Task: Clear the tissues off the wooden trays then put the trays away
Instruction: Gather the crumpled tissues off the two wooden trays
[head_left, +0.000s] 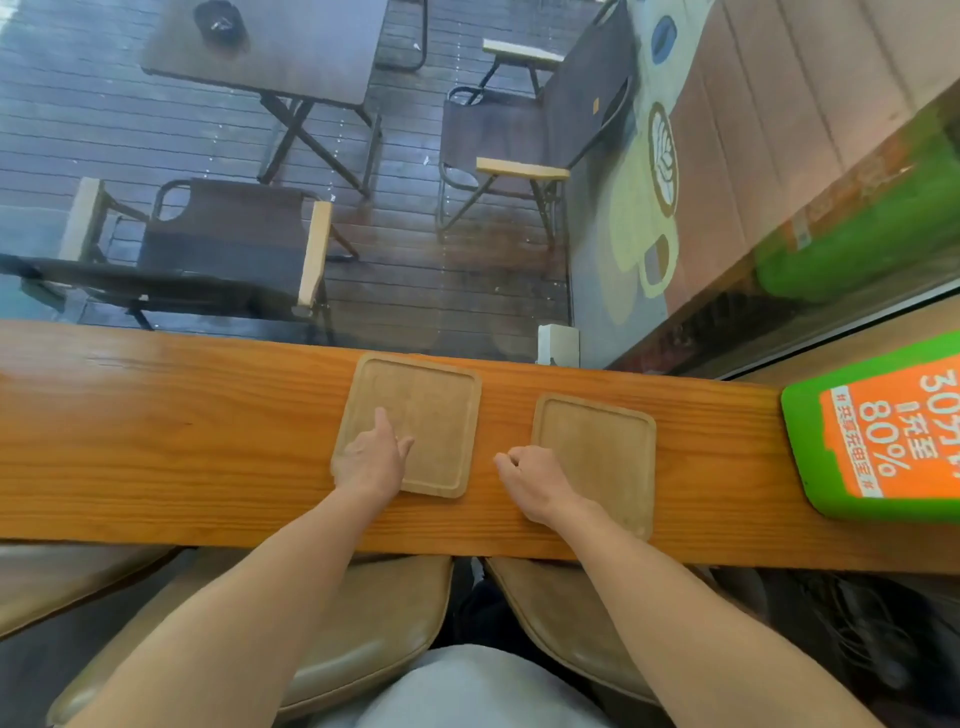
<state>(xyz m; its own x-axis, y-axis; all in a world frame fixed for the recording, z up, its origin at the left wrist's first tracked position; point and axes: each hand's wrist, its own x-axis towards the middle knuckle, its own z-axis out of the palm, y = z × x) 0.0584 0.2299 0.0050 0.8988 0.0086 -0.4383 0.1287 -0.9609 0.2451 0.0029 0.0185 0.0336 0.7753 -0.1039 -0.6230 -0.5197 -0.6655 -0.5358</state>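
Cafe: window counter (156, 415) w/ stools (374, 623), patio table (291, 52) & chairs (228, 244) outside.

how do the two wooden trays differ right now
The left tray lies farther from the person, near the counter's far edge; the right tray lies nearer. The left hand rests on the left tray, index finger out; the right hand, curled, overlaps the right tray's corner. Both are square and bare.

The left hand (371, 457) covered the near left corner of the left tray (415, 421), and the right hand (530, 480) hid the near left edge of the right tray (597, 457). Whether that curled fist held anything could not be told. The green sign (878, 431) ran off the right edge, its small print blurred.
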